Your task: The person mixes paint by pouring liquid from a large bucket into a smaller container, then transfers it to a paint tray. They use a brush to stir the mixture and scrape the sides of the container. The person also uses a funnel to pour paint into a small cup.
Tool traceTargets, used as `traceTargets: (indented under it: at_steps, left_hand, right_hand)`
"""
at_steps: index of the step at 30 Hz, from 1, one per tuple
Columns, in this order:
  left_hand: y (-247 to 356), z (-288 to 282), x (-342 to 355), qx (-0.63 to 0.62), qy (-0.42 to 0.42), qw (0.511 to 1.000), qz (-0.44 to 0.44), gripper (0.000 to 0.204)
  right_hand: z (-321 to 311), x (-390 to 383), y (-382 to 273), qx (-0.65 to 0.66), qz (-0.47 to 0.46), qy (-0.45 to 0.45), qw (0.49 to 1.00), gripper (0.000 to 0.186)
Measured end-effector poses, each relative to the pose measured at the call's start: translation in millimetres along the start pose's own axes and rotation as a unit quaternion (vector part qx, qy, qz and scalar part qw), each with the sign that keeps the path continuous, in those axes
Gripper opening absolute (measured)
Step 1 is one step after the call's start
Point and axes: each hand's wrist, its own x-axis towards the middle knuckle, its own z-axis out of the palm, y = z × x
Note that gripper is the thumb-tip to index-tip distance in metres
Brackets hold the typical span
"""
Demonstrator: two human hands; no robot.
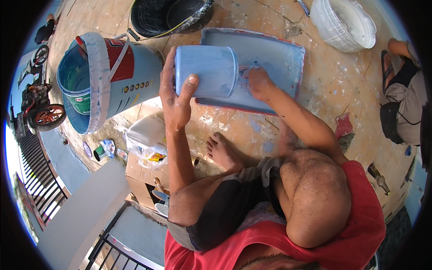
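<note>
My left hand (176, 105) grips a light-blue plastic tub (204, 72) by its base and side, the thumb lying along its wall. The tub is tipped on its side, its mouth turned to the right. At that mouth is my right hand (260, 84), its fingers curled in. Whether they hold anything small is hidden. Below both hands a wide, shallow tray (297, 81) with a reddish rim lies on the floor, its inside coated with blue paint.
Left stands a large paint bucket (135, 83) with a green can (81, 104) inside. A black basin (148, 27) and a white basin (344, 27) lie beyond. Near my left arm are a plastic bag (146, 132) and cardboard box (139, 180). Another person (405, 99) is at right.
</note>
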Motion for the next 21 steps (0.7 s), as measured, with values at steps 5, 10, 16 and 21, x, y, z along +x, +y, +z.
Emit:
traceTargets:
  at_steps: [5,10,16,21]
  left_hand:
    - [20.5,-23.3,5.1,-0.018,0.042,0.997,0.061,0.092]
    - [14.9,-64.9,-4.0,-0.185,0.056,0.981,0.033,0.089]
    - [21.1,-46.5,5.9,-0.342,0.097,0.934,-0.03,0.086]
    - [-5.6,-52.2,1.0,-0.55,-0.024,0.835,-0.003,0.076]
  right_hand:
    - [7.9,-26.4,-32.4,-0.238,-0.081,-0.007,0.968,0.028]
    - [33.7,-67.7,-78.4,-0.544,-0.209,0.007,0.813,0.035]
    - [4.2,-32.8,-50.6,-0.752,-0.49,0.027,0.44,0.047]
    - [-16.6,-13.5,-15.6,-0.827,-0.437,-0.02,0.353,0.053]
